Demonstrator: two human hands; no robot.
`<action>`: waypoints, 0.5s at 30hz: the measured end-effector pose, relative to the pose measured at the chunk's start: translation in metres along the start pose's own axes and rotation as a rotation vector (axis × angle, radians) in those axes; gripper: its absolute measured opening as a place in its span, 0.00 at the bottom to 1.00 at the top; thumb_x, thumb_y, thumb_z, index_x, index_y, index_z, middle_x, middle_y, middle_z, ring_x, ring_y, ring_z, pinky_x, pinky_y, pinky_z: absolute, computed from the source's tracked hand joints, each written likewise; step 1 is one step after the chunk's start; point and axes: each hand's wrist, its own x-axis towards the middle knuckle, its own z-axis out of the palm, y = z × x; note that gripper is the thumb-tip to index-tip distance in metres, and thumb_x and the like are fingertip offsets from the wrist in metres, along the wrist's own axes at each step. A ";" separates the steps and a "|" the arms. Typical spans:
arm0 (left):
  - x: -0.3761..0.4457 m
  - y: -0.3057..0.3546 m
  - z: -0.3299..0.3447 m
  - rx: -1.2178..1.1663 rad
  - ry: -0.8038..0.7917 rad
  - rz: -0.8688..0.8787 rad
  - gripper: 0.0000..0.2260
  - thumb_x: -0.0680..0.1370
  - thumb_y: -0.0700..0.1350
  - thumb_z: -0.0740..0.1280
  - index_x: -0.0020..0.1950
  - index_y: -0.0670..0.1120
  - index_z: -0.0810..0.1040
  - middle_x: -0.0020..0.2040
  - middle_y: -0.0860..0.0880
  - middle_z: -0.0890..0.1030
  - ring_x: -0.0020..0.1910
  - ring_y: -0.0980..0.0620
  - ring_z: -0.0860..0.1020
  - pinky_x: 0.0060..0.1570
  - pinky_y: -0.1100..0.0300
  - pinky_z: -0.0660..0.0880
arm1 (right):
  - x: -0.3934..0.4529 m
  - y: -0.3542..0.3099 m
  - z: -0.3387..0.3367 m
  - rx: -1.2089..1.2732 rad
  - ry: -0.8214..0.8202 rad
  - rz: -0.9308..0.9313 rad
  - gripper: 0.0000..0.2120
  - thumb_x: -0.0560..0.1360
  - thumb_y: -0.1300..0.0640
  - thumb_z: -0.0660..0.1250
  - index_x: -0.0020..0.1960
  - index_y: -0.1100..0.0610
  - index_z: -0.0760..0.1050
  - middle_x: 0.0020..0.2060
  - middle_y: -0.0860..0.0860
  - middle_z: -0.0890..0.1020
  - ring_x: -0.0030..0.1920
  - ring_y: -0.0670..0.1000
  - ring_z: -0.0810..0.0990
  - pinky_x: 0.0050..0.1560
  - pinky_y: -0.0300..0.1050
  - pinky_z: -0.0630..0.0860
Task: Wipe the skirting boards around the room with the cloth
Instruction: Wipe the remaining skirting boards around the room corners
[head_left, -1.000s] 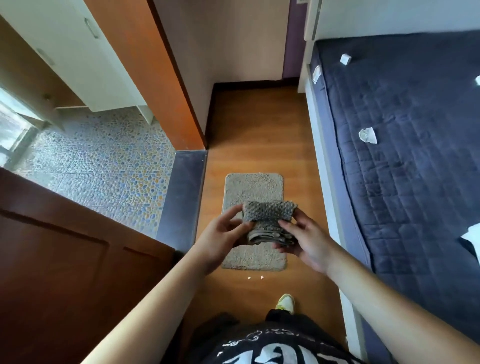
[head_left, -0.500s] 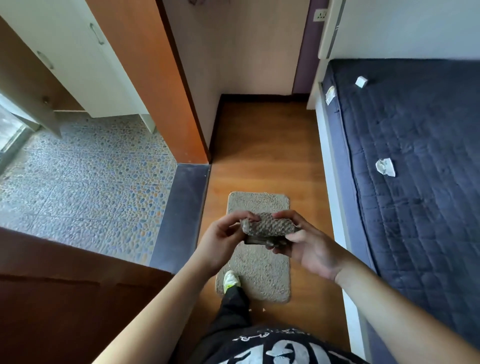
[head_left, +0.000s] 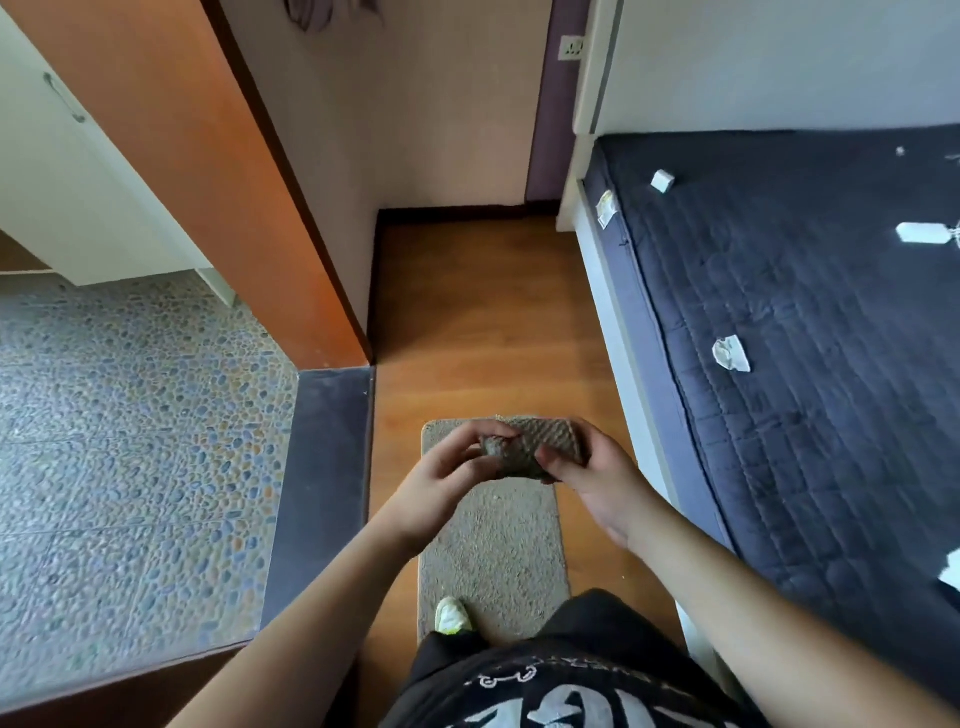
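Looking down from the head camera, the cloth (head_left: 532, 448) sits just below the centre of the view, a folded grey piece with a bumpy weave, held in the air between both hands above the far end of a beige mat (head_left: 493, 545). The left hand (head_left: 447, 480) comes in from 7 o'clock, its fingers curled over the cloth's left end with the fingertips pressed into the fabric. The right hand (head_left: 597, 475) comes in from 4 o'clock and grips the right end, thumb on the near face and fingers wrapped behind, so that both hands are closed round the same bundle. The mat lies lengthways on a wooden floor (head_left: 467, 312), and a shoe (head_left: 452, 616) with a yellow-green sole stands on its near end, toward 6 o'clock. A dark skirting board (head_left: 452, 212) runs along the foot of the far wall at 12 o'clock, well apart from the cloth, and turns down the left side of the strip of wooden floor. A bed (head_left: 805, 338) with a dark blue quilted cover fills the 3 o'clock side, with a few scraps of white paper (head_left: 731, 353) lying on it. At 9 o'clock a pebble-patterned floor (head_left: 130, 441) spreads beyond a grey threshold (head_left: 322, 467), with an orange door frame (head_left: 208, 182) rising toward 11 o'clock.
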 end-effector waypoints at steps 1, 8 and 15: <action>0.010 0.002 0.003 0.014 -0.010 0.007 0.11 0.79 0.45 0.67 0.61 0.44 0.76 0.57 0.45 0.81 0.58 0.42 0.80 0.59 0.51 0.77 | 0.008 0.000 -0.007 -0.025 0.025 -0.021 0.20 0.65 0.45 0.73 0.55 0.46 0.75 0.53 0.46 0.83 0.57 0.48 0.80 0.59 0.45 0.77; 0.100 0.000 0.028 0.114 0.106 -0.091 0.23 0.77 0.37 0.72 0.68 0.47 0.67 0.55 0.44 0.83 0.54 0.48 0.83 0.55 0.55 0.79 | 0.075 0.001 -0.072 -0.098 0.051 -0.140 0.25 0.60 0.30 0.74 0.51 0.39 0.74 0.51 0.44 0.83 0.55 0.47 0.81 0.58 0.50 0.77; 0.198 0.013 0.063 0.216 0.211 -0.038 0.16 0.71 0.43 0.78 0.56 0.45 0.78 0.50 0.45 0.84 0.53 0.42 0.82 0.57 0.42 0.79 | 0.148 -0.023 -0.159 0.031 -0.058 -0.174 0.26 0.57 0.31 0.77 0.50 0.41 0.76 0.48 0.42 0.83 0.53 0.45 0.81 0.49 0.41 0.77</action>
